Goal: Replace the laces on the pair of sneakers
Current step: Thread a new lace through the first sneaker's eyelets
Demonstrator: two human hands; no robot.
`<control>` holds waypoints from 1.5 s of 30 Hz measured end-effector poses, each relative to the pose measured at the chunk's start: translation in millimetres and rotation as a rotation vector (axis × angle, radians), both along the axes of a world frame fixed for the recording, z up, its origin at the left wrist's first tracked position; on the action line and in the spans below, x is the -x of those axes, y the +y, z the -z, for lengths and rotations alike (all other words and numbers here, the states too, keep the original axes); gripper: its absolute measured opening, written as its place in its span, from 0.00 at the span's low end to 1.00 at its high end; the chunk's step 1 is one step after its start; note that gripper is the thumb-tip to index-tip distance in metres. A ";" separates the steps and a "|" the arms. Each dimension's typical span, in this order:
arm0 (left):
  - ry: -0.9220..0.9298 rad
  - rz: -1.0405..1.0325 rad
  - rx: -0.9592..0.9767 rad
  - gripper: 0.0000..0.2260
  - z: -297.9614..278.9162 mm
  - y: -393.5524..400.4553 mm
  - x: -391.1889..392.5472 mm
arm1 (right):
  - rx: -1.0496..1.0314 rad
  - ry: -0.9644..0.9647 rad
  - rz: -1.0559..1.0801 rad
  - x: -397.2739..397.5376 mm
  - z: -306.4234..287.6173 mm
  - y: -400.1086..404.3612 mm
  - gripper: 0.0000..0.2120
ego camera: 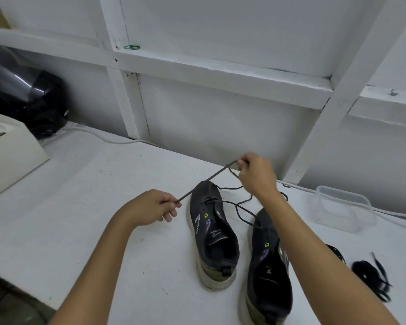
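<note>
Clear plastic tub (pixel 345 207) stands right of the sneakers (pixel 212 233).

A plain workroom: white-painted board wall (pixel 220 109) with bare framing, a white worktable (pixel 92 195), stray cable (pixel 108 137).

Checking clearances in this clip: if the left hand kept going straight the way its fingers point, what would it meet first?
Probably the left sneaker: the left hand, pinching the grey lace, points right at its toe. Depth is unclear.
</note>
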State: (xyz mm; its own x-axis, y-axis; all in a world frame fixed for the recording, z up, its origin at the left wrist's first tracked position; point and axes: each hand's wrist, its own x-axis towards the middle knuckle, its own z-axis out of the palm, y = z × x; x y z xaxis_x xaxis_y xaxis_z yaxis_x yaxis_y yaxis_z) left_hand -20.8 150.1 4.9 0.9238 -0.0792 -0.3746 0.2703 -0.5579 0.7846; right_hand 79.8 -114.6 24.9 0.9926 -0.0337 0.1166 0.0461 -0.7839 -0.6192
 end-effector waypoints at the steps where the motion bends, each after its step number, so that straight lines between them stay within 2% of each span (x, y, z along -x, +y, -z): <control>1: 0.026 -0.006 0.018 0.09 5.3 1.2 2.1 | 0.004 0.013 0.002 -0.6 2.7 -1.3 0.07; 6: 0.155 -0.052 0.046 0.05 25.6 -8.1 7.7 | -0.004 0.047 -0.006 5.8 15.7 0.7 0.09; 9: 0.021 -0.154 0.056 0.06 34.6 -19.7 8.0 | 0.051 0.028 -0.060 20.2 20.7 3.9 0.25; 10: -0.047 -0.205 0.077 0.06 37.6 -24.1 8.2 | 0.046 0.012 -0.084 26.9 21.6 6.1 0.25; 11: -0.099 -0.266 0.129 0.06 40.8 -29.3 7.8 | 0.025 0.003 -0.123 32.9 22.8 8.3 0.20; 13: -0.124 -0.392 0.319 0.05 46.3 -41.0 7.6 | 0.037 0.102 -0.258 40.8 24.2 10.3 0.05; 16: -0.104 -0.481 0.552 0.06 52.9 -58.0 9.6 | 0.139 0.325 -0.466 50.5 25.5 13.8 0.09; 18: -0.131 -0.496 0.577 0.06 56.4 -65.7 12.7 | 0.121 0.369 -0.478 54.1 29.9 15.0 0.10; 21: -0.201 -0.527 0.491 0.08 60.8 -71.2 16.1 | 0.060 0.381 -0.428 57.8 36.8 16.4 0.11; 27: -0.431 -0.487 0.177 0.06 58.2 -81.6 13.3 | -0.006 0.412 -0.432 54.6 39.8 18.3 0.11; 36: -0.488 -0.358 -0.056 0.04 55.2 -78.3 7.5 | -0.017 0.346 -0.329 57.4 52.7 29.4 0.10; 40: -0.483 -0.260 -0.216 0.10 49.6 -74.8 8.5 | -0.043 0.334 -0.325 59.5 54.9 38.6 0.09; 42: -0.451 -0.182 -0.228 0.12 46.4 -72.7 10.2 | -0.039 0.333 -0.324 58.5 54.5 38.8 0.09; 45: -0.345 -0.159 -0.079 0.14 38.7 -71.1 17.9 | -0.080 0.339 -0.329 57.3 55.0 34.4 0.08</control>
State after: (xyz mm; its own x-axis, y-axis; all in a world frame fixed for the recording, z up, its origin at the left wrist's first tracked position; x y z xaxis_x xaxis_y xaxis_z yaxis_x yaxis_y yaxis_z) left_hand -38.7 78.9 -33.8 0.9950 0.0920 -0.0393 0.0864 -0.5929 0.8006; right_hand 22.5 -80.2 -30.1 0.9336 0.2933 -0.2057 0.0690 -0.7108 -0.7000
